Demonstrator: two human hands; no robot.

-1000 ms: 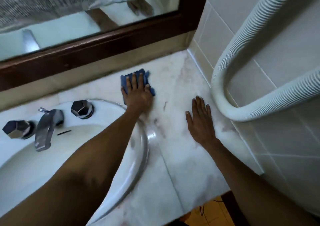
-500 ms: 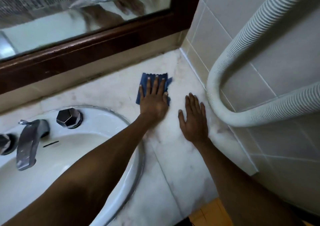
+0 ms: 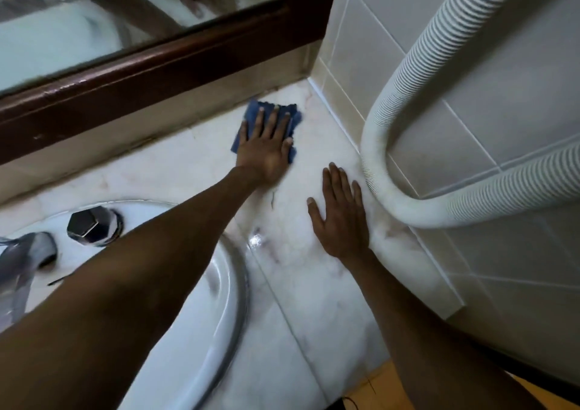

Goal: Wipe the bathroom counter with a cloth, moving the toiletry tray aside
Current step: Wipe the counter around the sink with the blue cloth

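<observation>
A blue cloth (image 3: 254,111) lies flat on the white marble counter (image 3: 314,299), close to the back right corner under the mirror. My left hand (image 3: 266,146) presses down on the cloth with its fingers spread over it. My right hand (image 3: 340,218) rests palm down on the bare counter to the right, fingers apart, holding nothing. No toiletry tray is in view.
A white oval sink (image 3: 216,284) with a chrome tap (image 3: 22,259) and a dark faceted knob (image 3: 89,226) fills the lower left. A white ribbed hose (image 3: 386,133) loops against the tiled wall (image 3: 470,64) on the right. A wood-framed mirror (image 3: 141,67) runs along the back.
My left hand has slid the cloth to the right and back toward the corner by the wall. My right hand has stayed flat on the counter.
</observation>
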